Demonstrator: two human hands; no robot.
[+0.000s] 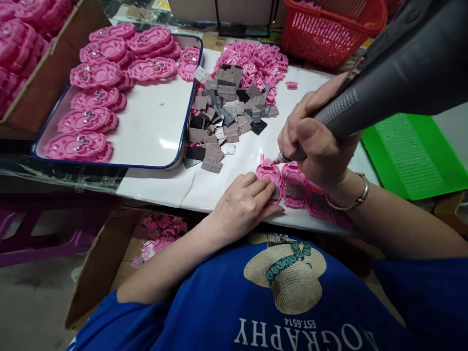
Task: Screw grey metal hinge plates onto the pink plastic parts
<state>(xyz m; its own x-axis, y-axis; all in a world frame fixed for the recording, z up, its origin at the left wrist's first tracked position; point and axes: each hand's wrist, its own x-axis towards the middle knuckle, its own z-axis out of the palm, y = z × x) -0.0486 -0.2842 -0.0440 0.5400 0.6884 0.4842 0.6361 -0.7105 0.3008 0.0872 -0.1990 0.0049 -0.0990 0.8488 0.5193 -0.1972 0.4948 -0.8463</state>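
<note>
Two bare hands are working at the near edge of the tabletop (164, 187) in the head view. The right hand (318, 131) is clamping its grip around a dark grey powered screwdriver (395, 75) close to its nose, presumably for finer aim; its bit is pointing at the upper part of a pink plastic casing (269, 171). The left hand (243, 200) is laying its fingers over that casing at the near edge, likely steadying it; I cannot tell whether this grip is pinching. More casings (292, 170) are lining up rightward along that edge, apparently staying within reach. Metal plates (226, 109) are lying heaped mid-tabletop, while a blue-rimmed tray (155, 122) is holding stacked casings (97, 119) along its left and far edges.
</note>
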